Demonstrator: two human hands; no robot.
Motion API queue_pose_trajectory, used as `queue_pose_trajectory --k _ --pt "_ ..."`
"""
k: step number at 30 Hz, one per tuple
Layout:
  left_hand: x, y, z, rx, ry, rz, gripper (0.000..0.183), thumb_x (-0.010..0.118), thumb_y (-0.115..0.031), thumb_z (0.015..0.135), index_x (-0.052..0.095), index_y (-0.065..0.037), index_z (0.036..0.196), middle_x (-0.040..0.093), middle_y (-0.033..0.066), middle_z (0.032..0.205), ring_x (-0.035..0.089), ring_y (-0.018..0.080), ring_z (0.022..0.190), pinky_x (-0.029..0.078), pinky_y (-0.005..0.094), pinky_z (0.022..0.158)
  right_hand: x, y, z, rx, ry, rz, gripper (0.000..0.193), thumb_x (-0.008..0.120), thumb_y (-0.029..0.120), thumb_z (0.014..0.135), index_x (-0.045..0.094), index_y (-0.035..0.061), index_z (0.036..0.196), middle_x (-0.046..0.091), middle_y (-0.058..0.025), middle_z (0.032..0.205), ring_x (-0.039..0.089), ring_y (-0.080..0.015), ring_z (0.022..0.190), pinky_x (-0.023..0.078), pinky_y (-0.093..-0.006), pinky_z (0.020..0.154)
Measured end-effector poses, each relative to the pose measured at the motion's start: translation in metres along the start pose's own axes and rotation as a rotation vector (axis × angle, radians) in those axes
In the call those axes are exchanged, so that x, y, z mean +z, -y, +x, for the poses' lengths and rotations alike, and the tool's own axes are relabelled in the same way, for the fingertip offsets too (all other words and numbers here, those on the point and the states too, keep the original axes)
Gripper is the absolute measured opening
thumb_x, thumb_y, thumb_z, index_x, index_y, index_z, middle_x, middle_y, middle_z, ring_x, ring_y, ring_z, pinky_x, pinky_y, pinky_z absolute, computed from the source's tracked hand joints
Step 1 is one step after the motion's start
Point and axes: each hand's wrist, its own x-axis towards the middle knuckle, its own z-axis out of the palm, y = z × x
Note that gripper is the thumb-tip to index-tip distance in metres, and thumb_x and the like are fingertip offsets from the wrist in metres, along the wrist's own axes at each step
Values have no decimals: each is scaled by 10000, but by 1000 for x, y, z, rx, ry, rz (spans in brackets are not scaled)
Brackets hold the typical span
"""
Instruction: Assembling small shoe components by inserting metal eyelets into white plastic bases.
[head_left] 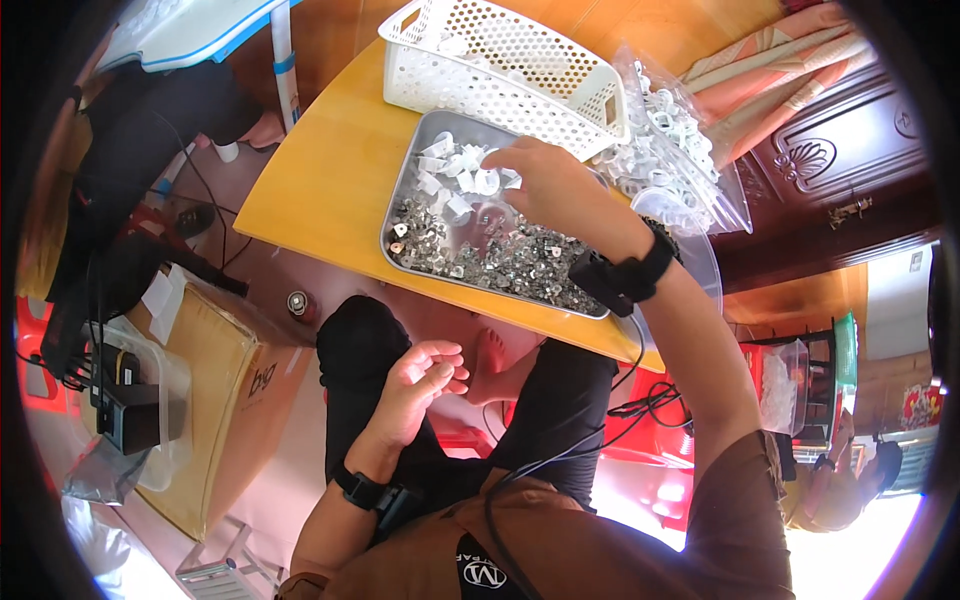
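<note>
My right hand (550, 185) reaches over a grey metal tray (392, 225) on the table. Its fingers close around a small white plastic piece (511, 179), partly hidden by the hand. More white plastic pieces (457, 165) lie loose in the far part of the tray. Small silvery metal parts (500, 258) cover its near side in a heap. My left hand (420, 385) is above my lap, short of the table edge, palm turned up. Its fingers are loosely curled and apart from the thumb, with nothing visible in them.
Behind the tray stands a white perforated basket (500, 95) holding white pieces. Right of it lies a clear bag (665, 130) of white plastic parts. A clear tub (705, 265) sits beside the tray. A cardboard box (225, 400) is at left; a black cable (560, 455) crosses my lap.
</note>
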Motion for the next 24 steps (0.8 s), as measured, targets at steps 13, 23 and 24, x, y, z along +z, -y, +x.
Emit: queue_pose_trajectory --k 13,23,24 --pt "3 0 7 -17 1 106 290 599 -166 898 527 -37 1148 565 68 1016 580 194 940 496 359 816 -29 9 -31 153 -17 -68 81 625 148 735 611 74 763 618 -105 755 625 -306 729 499 -418 641" --pt "77 -30 -17 242 100 239 314 656 -35 835 539 4 1123 571 93 1056 585 193 986 523 346 795 -43 118 -153 138 -249 213 116 680 66 665 577 65 718 550 -70 687 594 -265 601 476 -345 528" --pt "85 -34 -19 237 105 249 314 656 -35 835 539 4 1123 571 93 1056 585 193 986 523 346 795 -42 124 -160 145 -229 228 116 687 72 670 579 67 711 552 -71 685 587 -266 585 471 -346 523"
